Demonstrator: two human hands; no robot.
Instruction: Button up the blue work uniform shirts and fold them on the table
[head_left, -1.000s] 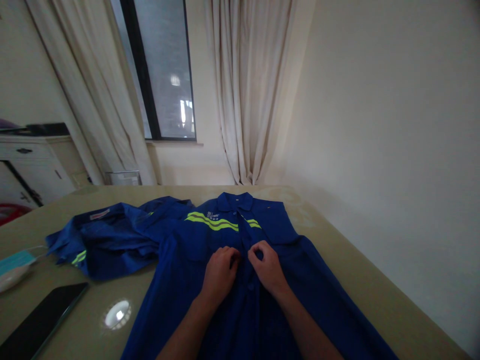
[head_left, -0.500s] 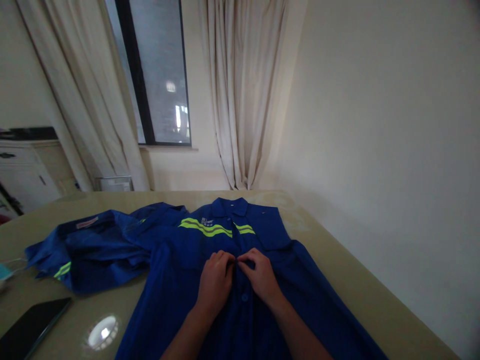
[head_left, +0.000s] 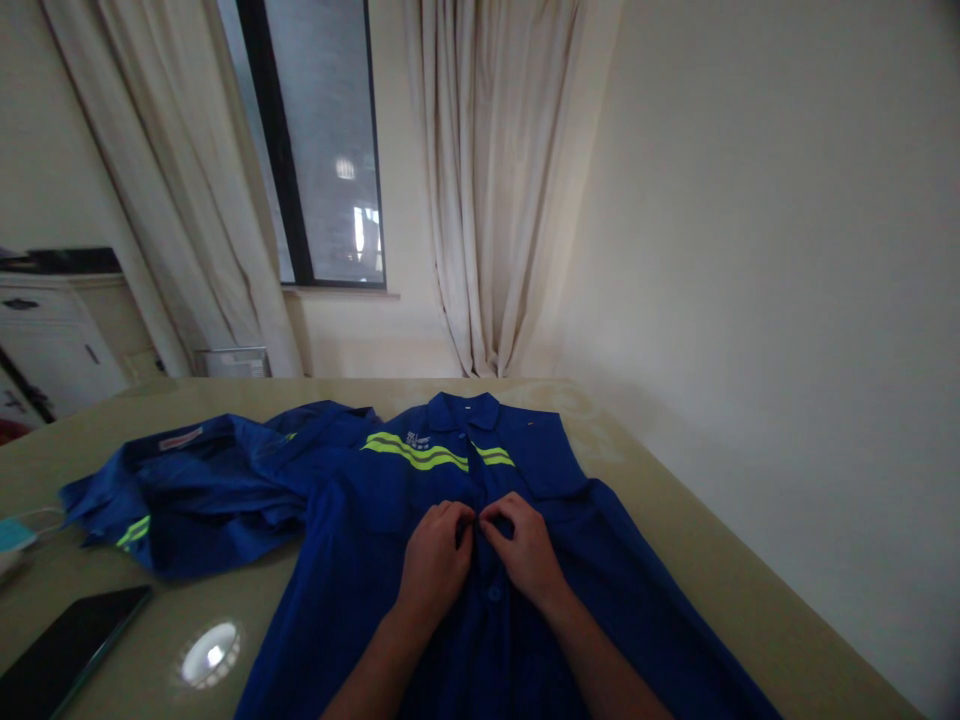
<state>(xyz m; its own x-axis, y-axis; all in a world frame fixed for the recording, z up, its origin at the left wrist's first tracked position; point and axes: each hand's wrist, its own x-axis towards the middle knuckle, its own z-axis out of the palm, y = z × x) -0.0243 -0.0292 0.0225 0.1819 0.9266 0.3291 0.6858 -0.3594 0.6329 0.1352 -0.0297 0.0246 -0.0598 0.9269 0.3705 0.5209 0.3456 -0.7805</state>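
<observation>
A blue work jacket (head_left: 337,590) with yellow-green reflective stripes lies spread on the table, its collar pointing away from me. At the middle of its front, my left hand (head_left: 441,550) pinches the placket between thumb and fingers. Close beside it, my right hand (head_left: 521,545) pinches the same front edge, fingertips almost meeting the left ones. Whatever small part sits between the fingertips, perhaps a button, is hidden. Just below the hands a blue button (head_left: 493,593) shows on the placket.
Another crumpled blue garment (head_left: 217,490) with reflective strips lies at the left. A dark tablet or phone (head_left: 71,650) rests near the front left, and a light blue face mask (head_left: 16,535) at the left edge. The pale table (head_left: 750,590) meets a wall on the right.
Both hands keep their pinch at the jacket's front, with only slight finger movement. The whole view has shifted a little, so things appear slightly further right.
</observation>
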